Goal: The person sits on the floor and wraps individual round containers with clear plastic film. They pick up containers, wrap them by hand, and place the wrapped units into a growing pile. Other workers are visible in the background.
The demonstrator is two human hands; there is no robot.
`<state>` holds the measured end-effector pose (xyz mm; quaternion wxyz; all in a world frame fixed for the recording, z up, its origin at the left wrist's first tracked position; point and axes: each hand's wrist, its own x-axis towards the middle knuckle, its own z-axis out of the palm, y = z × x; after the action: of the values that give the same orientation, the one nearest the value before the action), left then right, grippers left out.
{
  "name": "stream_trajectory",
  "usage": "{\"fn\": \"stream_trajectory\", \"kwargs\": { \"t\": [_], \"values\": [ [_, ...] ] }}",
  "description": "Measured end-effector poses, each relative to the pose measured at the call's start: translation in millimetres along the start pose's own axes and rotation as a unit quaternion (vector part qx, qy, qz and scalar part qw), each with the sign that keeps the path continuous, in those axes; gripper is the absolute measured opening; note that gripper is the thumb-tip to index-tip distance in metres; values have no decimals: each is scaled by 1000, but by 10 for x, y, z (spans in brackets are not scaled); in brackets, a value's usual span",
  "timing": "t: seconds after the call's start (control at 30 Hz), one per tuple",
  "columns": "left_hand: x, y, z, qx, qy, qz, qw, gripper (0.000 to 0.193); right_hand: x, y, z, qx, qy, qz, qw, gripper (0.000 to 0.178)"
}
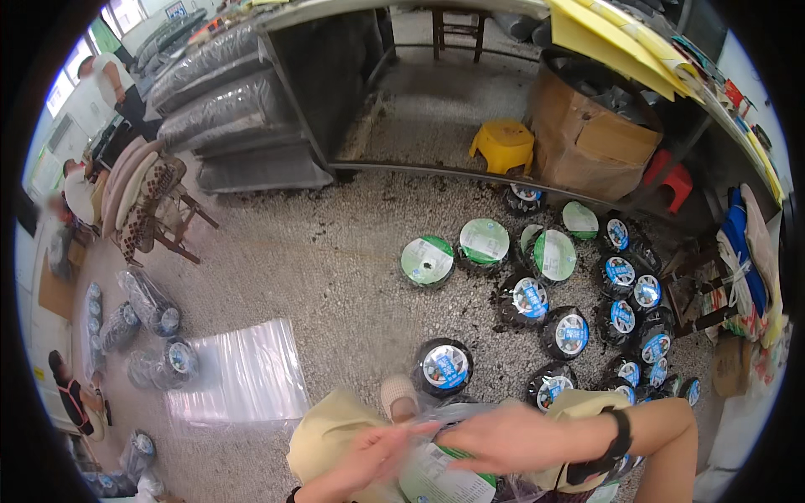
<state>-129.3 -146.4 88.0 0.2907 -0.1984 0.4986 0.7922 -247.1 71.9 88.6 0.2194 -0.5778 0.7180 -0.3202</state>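
On my lap lies a round package with a green and white label (440, 476), partly hidden by my hands and cut by the lower edge. Loose transparent plastic (457, 412) sits around its upper side. My left hand (377, 455) is at its left, fingers closed together on the plastic and blurred by motion. Reaching across from the right, my right hand (507, 436), with a black band on its wrist, also grips the plastic; its fingertips are partly hidden and smeared.
Several black wrapped rolls with round labels (445, 367) stand on the floor to the front and right. Flat plastic bags (251, 373) lie at left near wrapped bundles (176, 360). Ahead are a yellow stool (503, 146) and a cardboard box (595, 138). People (117, 88) are at far left.
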Motion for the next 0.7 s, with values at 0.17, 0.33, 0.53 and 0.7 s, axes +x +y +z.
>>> {"fn": "stream_trajectory", "kwargs": {
  "t": [0.17, 0.33, 0.53, 0.7],
  "values": [
    [139, -13, -144, -15, 53, -175, 983, 41, 891, 2465, 423, 257, 389, 234, 853, 36],
    [223, 40, -232, -140, -94, -145, 975, 35, 1787, 4193, 1345, 445, 349, 671, 479, 113],
    [320, 222, -376, -5, -98, -124, 988, 35, 1601, 4258, 1364, 448, 460, 403, 652, 92],
    [401, 301, -307, -36, -120, -114, 985, 36, 814, 4957, 819, 465, 577, 486, 464, 83]
  ]
}}
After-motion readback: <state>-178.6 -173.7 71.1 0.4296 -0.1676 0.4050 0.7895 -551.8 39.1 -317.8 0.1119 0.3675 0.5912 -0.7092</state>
